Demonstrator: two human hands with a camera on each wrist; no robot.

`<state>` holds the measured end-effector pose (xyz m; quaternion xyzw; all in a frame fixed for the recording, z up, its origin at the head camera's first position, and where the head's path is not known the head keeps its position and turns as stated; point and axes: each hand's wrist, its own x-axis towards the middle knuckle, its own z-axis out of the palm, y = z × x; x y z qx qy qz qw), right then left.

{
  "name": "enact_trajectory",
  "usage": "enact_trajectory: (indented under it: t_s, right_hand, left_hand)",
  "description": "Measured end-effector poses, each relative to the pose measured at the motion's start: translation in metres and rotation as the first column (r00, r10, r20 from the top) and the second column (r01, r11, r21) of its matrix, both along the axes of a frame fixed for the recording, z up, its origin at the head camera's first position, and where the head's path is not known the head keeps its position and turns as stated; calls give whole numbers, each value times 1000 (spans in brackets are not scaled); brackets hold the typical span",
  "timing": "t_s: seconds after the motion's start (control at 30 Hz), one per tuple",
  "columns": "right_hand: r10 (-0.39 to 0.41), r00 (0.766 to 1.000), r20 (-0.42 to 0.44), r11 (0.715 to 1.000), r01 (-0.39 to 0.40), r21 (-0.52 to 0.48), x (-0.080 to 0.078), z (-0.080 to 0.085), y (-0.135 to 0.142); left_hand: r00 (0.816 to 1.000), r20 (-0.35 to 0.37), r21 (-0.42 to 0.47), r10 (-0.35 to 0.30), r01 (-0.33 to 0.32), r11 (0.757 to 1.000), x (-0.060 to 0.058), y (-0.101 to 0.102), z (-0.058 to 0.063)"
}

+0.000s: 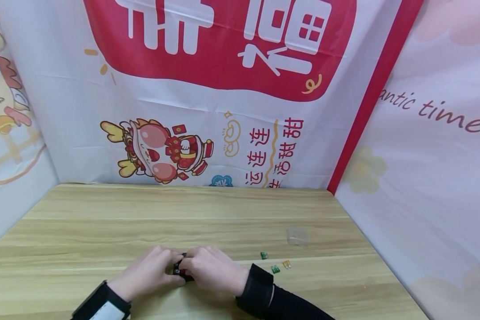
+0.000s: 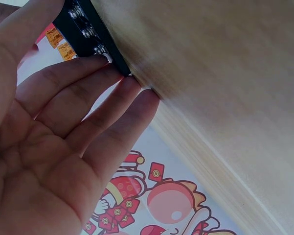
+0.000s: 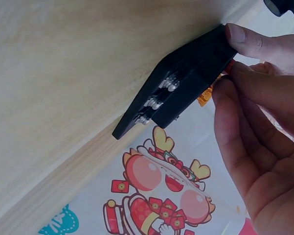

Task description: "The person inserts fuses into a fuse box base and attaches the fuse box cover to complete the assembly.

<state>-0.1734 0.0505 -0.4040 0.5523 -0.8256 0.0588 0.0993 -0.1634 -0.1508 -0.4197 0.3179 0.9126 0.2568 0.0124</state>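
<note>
A black fuse block [image 3: 186, 83] with a row of metal screw terminals [image 3: 154, 103] stands tilted on the table between both hands. My left hand [image 1: 154, 271] holds it, its fingertips along one edge in the left wrist view and its thumb across the other side. My right hand [image 1: 214, 269] is at the block's fuse side, thumb and forefinger pinching a small red blade fuse [image 3: 229, 66], mostly hidden by the fingers. Orange blade fuses [image 2: 66, 50] stick out of the block. In the head view the hands cover most of the block.
Right of the hands lie two green blade fuses [image 1: 275, 269] and an orange blade fuse [image 1: 286, 264] on the wooden table [image 1: 104, 231]. A clear plastic box or lid [image 1: 297, 236] is behind them. Printed cloth [image 1: 184, 102] hangs along the table's back and sides.
</note>
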Motion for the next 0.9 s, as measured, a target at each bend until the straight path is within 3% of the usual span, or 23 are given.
enact_trajectory:
  t_s: [0.47,0.9]
  right_hand:
    - [56,997,-54,998,-57,-14,0,0,2]
    - [41,996,-80,999,-40,10,2,-1,1]
  left_hand:
    - [1000,-5,-8,21,-21,1000,0,0,0]
    - [1000,15,-5,14,-14,1000,1,0,1]
